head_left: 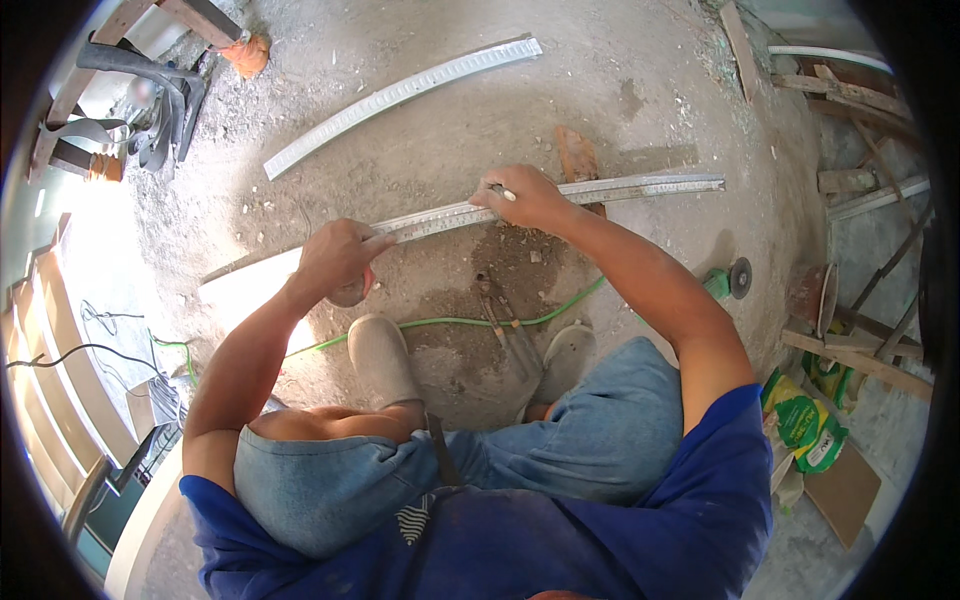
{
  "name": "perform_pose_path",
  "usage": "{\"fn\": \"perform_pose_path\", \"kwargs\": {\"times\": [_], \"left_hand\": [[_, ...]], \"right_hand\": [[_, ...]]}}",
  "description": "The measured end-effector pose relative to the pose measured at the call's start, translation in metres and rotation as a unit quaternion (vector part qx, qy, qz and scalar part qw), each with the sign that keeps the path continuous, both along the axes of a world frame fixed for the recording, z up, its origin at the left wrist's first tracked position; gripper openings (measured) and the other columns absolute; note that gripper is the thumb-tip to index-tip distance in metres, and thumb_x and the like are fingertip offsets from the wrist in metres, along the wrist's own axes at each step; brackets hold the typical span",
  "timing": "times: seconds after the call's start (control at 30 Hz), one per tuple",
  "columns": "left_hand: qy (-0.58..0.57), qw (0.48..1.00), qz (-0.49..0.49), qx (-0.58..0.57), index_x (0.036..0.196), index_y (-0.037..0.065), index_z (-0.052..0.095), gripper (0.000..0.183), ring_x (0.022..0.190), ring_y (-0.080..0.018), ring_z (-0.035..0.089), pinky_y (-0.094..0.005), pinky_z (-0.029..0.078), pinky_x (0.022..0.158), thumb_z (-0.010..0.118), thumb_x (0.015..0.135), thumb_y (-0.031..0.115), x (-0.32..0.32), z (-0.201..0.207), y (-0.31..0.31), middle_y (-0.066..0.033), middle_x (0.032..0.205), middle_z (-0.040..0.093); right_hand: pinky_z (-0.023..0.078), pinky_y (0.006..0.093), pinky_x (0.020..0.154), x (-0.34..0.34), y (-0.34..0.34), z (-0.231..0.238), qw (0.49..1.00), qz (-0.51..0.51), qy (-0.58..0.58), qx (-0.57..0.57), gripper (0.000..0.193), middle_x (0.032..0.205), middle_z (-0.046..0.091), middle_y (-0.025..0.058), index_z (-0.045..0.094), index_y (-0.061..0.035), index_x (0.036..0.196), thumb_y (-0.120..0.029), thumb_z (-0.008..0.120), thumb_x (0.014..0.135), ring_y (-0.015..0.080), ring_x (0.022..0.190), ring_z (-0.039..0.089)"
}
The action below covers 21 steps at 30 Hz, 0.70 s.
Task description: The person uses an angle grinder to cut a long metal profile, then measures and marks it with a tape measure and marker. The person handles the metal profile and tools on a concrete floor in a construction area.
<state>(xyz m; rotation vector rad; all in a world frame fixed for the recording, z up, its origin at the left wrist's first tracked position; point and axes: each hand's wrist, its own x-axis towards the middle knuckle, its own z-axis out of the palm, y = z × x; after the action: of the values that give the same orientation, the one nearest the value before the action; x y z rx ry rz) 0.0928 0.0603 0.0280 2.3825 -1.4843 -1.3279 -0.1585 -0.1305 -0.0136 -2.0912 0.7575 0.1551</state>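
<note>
A long, light metal channel (640, 187) lies across the floor in front of me, its right part over a brown wooden piece (577, 152). My left hand (342, 258) is closed at the channel's left part, its thumb stretched along the metal. Under its palm shows a rounded grey and red tool (352, 291), which looks like a tape measure; the hand hides most of it. Further right, my right hand (522, 200) rests on the channel, fingers curled around a short whitish marker (507, 194). Farther off lies a second metal strip (400, 96) with slots along it.
Between my shoes lie long-handled snips (508, 335). A green cable (545, 319) crosses the floor beside them. An angle grinder (727, 281) lies to the right, near scrap wood (860, 355) and a green bag (808, 432). Dark straps (150, 85) hang at the far left.
</note>
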Motion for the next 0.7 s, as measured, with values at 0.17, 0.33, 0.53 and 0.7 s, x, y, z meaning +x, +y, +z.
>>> {"fn": "perform_pose_path", "kwargs": {"times": [0.17, 0.33, 0.53, 0.7], "left_hand": [[0.004, 1.0, 0.016, 0.025, 0.079, 0.006, 0.073, 0.049, 0.069, -0.0366, 0.067, -0.0467, 0.051, 0.066, 0.063, 0.09, 0.052, 0.0, -0.002, 0.001, -0.0182, 0.069, 0.066], [-0.005, 1.0, 0.002, 0.02, 0.077, 0.006, 0.073, 0.048, 0.068, -0.0354, 0.067, -0.0464, 0.052, 0.067, 0.062, 0.092, 0.051, 0.001, 0.002, -0.007, -0.0164, 0.067, 0.067], [0.011, 1.0, 0.005, 0.023, 0.08, 0.007, 0.074, 0.048, 0.068, -0.0342, 0.068, -0.0461, 0.052, 0.067, 0.061, 0.093, 0.051, 0.001, 0.005, -0.008, -0.0156, 0.067, 0.067], [-0.002, 1.0, -0.006, 0.018, 0.08, 0.006, 0.074, 0.049, 0.069, -0.0343, 0.068, -0.0464, 0.052, 0.067, 0.061, 0.093, 0.052, 0.001, 0.001, -0.008, -0.0162, 0.07, 0.068]], "right_hand": [[0.051, 0.0445, 0.074, 0.003, -0.003, -0.013, 0.994, -0.086, -0.029, -0.068, 0.032, 0.085, 0.068, 0.0162, 0.072, -0.0078, 0.096, -0.039, 0.064, 0.093, 0.0305, 0.082, 0.066], [0.052, 0.0301, 0.067, 0.005, -0.016, 0.033, 0.937, -0.272, -0.18, 0.126, 0.032, 0.084, 0.07, 0.0095, 0.068, 0.0009, 0.1, -0.03, 0.063, 0.095, 0.0138, 0.074, 0.064], [0.051, 0.0242, 0.056, -0.012, -0.004, 0.041, 0.932, -0.242, -0.165, 0.213, 0.023, 0.079, 0.067, 0.006, 0.065, 0.0011, 0.096, -0.022, 0.065, 0.093, 0.01, 0.062, 0.061], [0.05, 0.0239, 0.053, -0.009, 0.009, 0.036, 0.953, -0.172, -0.095, 0.229, 0.02, 0.076, 0.065, 0.0038, 0.065, -0.0005, 0.095, -0.02, 0.065, 0.094, 0.008, 0.062, 0.06]]}}
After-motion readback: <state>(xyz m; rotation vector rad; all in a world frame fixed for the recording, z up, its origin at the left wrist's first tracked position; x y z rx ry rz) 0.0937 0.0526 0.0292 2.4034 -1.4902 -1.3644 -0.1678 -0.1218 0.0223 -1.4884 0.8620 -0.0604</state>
